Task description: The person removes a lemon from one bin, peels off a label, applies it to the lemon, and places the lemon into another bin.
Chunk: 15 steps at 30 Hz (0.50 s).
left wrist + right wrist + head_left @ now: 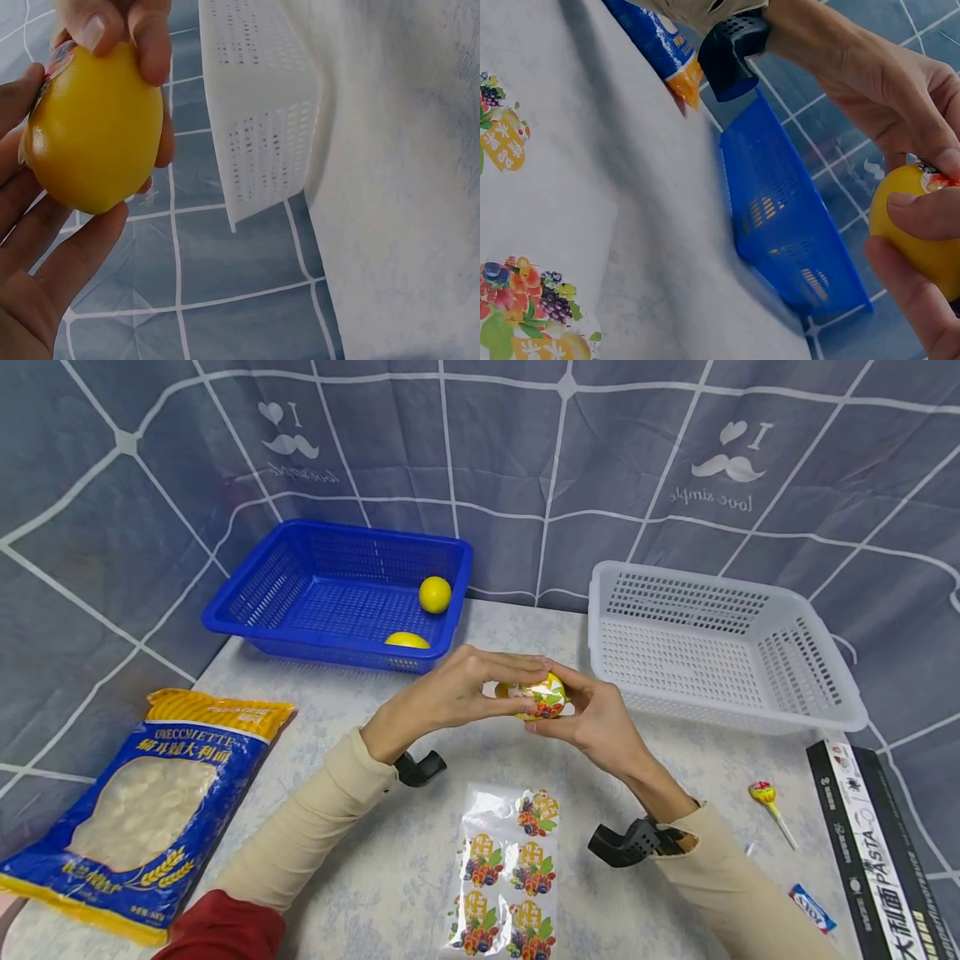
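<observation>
Both hands hold a yellow lemon (97, 135) up over the table, between the two baskets. A sticker (547, 695) printed with colourful fruit lies on the lemon's side, its edge lifting slightly in the left wrist view. My left hand (459, 693) grips the lemon from the left, fingers over the top and thumb at the sticker. From the other side my right hand (600, 727) pinches it between thumb and fingers. Below them on the table lies a sticker sheet (483, 810) with several fruit stickers; its upper left spot is bare.
At the back left stands a blue basket (330, 653) with two lemons (435, 595) inside. A white basket (712, 712) stands at the back right. A pasta bag (142, 810) lies left; a lollipop (763, 793), small wrapped candy (812, 907) and black pasta box (870, 852) lie right.
</observation>
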### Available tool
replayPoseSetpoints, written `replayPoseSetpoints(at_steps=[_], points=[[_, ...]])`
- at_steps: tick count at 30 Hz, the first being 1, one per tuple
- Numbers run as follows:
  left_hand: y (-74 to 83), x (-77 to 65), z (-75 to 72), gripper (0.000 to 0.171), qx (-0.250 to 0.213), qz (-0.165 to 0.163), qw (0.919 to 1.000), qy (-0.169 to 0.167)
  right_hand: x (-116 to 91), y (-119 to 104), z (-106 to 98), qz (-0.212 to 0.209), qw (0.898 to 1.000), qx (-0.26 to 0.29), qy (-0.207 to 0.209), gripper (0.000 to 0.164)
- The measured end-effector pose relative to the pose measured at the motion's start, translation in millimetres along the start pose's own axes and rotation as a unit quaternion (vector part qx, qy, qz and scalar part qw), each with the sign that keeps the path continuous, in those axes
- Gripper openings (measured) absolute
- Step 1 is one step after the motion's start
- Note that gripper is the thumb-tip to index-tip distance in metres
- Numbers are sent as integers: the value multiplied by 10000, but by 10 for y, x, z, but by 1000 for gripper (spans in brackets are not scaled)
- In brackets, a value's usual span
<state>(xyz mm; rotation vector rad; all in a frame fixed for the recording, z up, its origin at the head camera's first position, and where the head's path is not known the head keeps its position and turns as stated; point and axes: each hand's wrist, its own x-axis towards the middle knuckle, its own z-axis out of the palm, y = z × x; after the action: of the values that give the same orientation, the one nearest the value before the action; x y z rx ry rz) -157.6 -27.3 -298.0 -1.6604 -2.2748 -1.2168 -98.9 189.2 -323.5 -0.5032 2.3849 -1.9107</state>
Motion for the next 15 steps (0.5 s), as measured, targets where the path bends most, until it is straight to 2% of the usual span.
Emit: replayPoseSetpoints(at_steps=[7, 11, 15], points=[[-15, -2, 46, 45, 107, 143, 9994, 286, 10, -38, -24, -41, 9999, -109, 98, 77], [-37, 0, 69, 48, -121, 211, 9986, 465, 11, -70, -41, -8, 9998, -132, 131, 77], [-58, 4, 84, 49, -577, 236, 9958, 666, 21, -104, -50, 37, 9999, -119, 120, 77]])
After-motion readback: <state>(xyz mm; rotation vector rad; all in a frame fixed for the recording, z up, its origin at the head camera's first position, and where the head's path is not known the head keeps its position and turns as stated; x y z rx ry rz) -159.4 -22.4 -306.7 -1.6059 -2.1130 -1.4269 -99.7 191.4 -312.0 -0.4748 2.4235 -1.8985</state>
